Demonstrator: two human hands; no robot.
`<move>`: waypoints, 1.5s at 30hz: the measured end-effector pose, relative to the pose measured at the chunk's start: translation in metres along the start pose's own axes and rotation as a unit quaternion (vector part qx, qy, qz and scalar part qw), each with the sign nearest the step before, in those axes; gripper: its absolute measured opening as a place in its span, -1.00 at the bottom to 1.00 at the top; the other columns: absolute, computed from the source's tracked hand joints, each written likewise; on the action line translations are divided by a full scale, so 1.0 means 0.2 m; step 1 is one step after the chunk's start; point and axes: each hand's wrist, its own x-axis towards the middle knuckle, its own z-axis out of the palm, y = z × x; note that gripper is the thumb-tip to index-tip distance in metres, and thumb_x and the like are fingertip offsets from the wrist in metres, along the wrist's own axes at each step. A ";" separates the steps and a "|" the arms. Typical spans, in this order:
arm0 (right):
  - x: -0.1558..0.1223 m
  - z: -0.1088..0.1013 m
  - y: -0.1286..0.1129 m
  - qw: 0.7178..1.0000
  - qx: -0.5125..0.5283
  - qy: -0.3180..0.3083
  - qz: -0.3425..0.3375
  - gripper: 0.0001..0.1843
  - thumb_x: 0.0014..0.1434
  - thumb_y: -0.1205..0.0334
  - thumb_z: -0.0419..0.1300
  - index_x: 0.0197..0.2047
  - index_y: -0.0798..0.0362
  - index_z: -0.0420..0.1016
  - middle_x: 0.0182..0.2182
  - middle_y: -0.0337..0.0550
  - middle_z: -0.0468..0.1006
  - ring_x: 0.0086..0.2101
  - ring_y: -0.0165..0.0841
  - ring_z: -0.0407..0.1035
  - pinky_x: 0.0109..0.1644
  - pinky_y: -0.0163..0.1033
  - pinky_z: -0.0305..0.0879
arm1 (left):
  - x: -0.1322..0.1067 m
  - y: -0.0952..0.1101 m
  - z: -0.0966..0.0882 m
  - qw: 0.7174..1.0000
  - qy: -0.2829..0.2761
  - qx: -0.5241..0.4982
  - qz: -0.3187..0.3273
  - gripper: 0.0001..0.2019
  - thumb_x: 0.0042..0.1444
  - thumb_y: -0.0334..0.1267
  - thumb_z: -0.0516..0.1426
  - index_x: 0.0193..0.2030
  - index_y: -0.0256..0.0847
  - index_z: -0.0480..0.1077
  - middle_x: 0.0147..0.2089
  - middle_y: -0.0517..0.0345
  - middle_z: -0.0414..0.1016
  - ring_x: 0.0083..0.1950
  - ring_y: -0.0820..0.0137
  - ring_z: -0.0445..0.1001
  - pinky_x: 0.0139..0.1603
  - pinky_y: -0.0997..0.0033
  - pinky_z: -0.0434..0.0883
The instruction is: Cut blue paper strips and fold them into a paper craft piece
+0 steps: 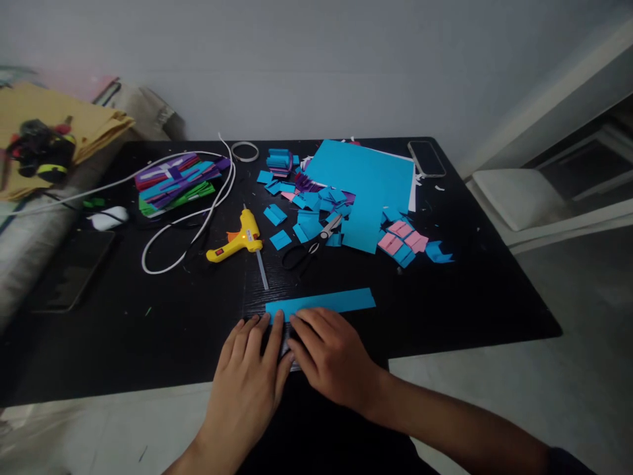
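A long strip of blue paper lies across the table near its front edge. My left hand rests flat with fingers stretched out, their tips on the strip's left end. Beside it, my right hand has bent fingers closed at the strip's lower edge, its thumb close to the left thumb. A pale, shiny piece shows in part between the two hands; I cannot make out what it is. Beyond the strip lie a yellow glue gun with a glue stick in it and a pair of scissors.
Cut blue and pink paper pieces surround a large blue sheet. Colored paper strips lie behind a looped white cable. A phone lies at the back right corner, another dark phone at left. A tape ring sits behind.
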 end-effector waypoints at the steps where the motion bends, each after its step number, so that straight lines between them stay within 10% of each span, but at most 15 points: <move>1: -0.01 0.01 0.01 1.000 -0.002 0.005 0.011 -0.70 0.44 0.27 0.14 0.10 0.24 0.59 -0.03 0.07 0.68 -0.06 -0.14 0.55 0.07 -0.06 0.51 | 0.00 0.00 0.00 1.000 0.001 0.000 0.001 -0.51 0.40 -0.15 0.09 0.32 -0.46 0.42 0.09 -0.31 0.50 0.15 -0.04 0.46 0.27 -0.07 0.35; 22: -0.27 -0.27 0.34 0.990 -0.098 0.078 0.058 -0.72 0.35 0.40 0.28 0.11 0.06 0.59 -0.02 -0.10 0.73 -0.04 -0.22 0.64 0.20 0.04 0.53 | 0.02 -0.02 -0.02 1.000 -0.002 0.018 0.007 -0.50 0.41 -0.13 0.10 0.31 -0.49 0.43 0.05 -0.33 0.49 0.12 -0.08 0.44 0.12 -0.07 0.46; 28: -0.17 -0.24 0.31 0.989 -0.104 0.097 0.044 -0.88 0.32 0.32 0.33 -0.08 0.12 0.63 -0.22 -0.04 0.72 -0.16 -0.19 0.60 0.15 0.13 0.51 | 0.02 -0.03 -0.01 1.000 -0.003 -0.002 -0.002 -0.52 0.40 -0.12 0.12 0.31 -0.41 0.44 0.02 -0.28 0.51 0.11 -0.07 0.46 0.12 -0.07 0.46; 33: -0.04 -0.20 0.27 1.000 -0.016 -0.007 -0.015 -0.79 0.36 0.33 0.28 0.05 0.10 0.61 -0.06 -0.02 0.68 -0.06 -0.19 0.54 0.04 -0.02 0.53 | 0.05 -0.09 -0.02 0.995 0.003 -0.097 -0.025 -0.61 0.38 -0.18 0.14 0.26 -0.32 0.46 -0.02 -0.16 0.52 0.08 0.01 0.46 0.16 -0.09 0.44; 40: 0.00 -0.17 0.28 0.996 -0.022 -0.048 -0.068 -0.76 0.42 0.44 0.13 -0.02 0.09 0.63 -0.20 -0.03 0.67 -0.20 -0.25 0.53 -0.11 -0.13 0.49 | 0.20 -0.25 -0.10 0.937 0.044 -0.334 -0.098 -0.73 0.37 -0.24 0.17 0.17 -0.13 0.45 0.10 0.00 0.51 0.14 0.23 0.49 0.16 0.21 0.45; 45: 0.11 -0.27 0.25 0.970 0.200 0.063 0.124 -0.82 0.43 0.28 0.14 -0.15 0.08 0.57 -0.28 -0.10 0.62 -0.27 -0.31 0.52 -0.16 -0.21 0.48 | 0.35 -0.25 -0.12 0.829 0.112 -0.498 -0.228 -0.71 0.42 -0.11 0.10 0.14 -0.18 0.47 0.05 0.02 0.58 0.12 0.27 0.54 0.19 0.26 0.42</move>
